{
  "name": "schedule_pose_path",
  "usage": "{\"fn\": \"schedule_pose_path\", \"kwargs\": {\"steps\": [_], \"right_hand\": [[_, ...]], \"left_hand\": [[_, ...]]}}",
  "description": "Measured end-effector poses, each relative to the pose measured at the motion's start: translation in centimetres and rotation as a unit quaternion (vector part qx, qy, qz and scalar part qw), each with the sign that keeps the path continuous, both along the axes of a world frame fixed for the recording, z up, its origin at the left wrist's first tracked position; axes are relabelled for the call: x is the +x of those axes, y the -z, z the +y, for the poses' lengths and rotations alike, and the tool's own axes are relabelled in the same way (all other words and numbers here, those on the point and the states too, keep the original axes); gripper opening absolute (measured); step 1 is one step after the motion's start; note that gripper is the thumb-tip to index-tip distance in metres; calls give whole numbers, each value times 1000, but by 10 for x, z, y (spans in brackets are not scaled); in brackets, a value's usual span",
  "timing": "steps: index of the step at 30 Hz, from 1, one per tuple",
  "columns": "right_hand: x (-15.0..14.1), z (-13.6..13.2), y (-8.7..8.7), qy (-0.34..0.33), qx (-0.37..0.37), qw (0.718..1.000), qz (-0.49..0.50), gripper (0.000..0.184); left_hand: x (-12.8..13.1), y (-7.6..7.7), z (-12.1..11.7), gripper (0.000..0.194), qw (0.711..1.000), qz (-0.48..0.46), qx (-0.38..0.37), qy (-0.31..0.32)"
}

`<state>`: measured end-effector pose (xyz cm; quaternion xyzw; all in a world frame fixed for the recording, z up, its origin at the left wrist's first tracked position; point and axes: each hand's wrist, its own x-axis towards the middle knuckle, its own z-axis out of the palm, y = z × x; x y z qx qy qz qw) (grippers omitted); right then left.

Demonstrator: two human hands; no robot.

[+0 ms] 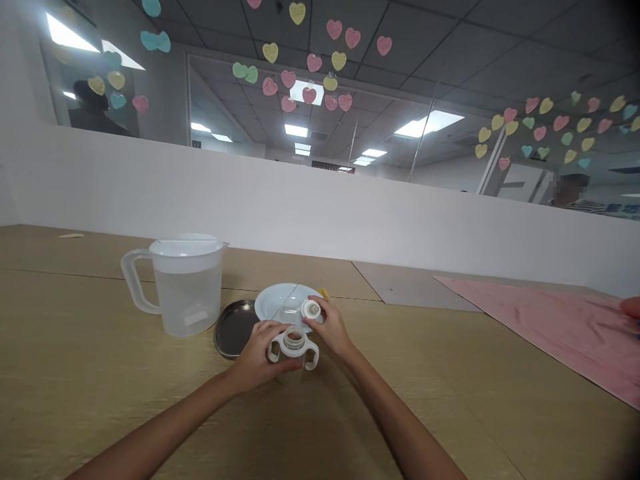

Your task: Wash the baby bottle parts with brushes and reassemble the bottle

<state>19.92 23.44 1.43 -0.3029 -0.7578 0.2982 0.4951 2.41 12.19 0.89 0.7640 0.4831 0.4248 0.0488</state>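
My left hand [261, 357] is closed around a clear baby bottle [295, 340] with two white side handles. The bottle's open neck faces up toward me. In my right hand [331, 327], a round white bottle cap [311, 309] is pinched between the fingers, apart from the bottle and a little above and right of it. Its inner side seems to face me. Just behind both hands lies a white dish [273, 298], partly covered by them. A dark round metal tray [233, 333] sits left of my left hand.
A lidded translucent pitcher [189, 297] stands on the wooden table [90, 347] at the left. A small yellow thing [325, 292] shows behind the dish. Pink cloth [550, 320] covers the right side, where part of another person's hand [631, 307] enters. A white wall [300, 200] bounds the back.
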Motion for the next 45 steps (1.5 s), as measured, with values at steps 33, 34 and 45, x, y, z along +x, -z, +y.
{"fn": "schedule_pose_path", "kwargs": {"steps": [33, 34, 45], "right_hand": [[-17, -107, -35, 30, 454, 888, -67, 29], [-17, -106, -35, 22, 445, 892, -75, 29], [-14, -102, -27, -60, 334, 937, -81, 16]], "left_hand": [[-2, 6, -4, 47, 923, 54, 380, 34], [-3, 6, -4, 48, 923, 59, 380, 30], [-3, -1, -13, 55, 936, 73, 340, 55]]}}
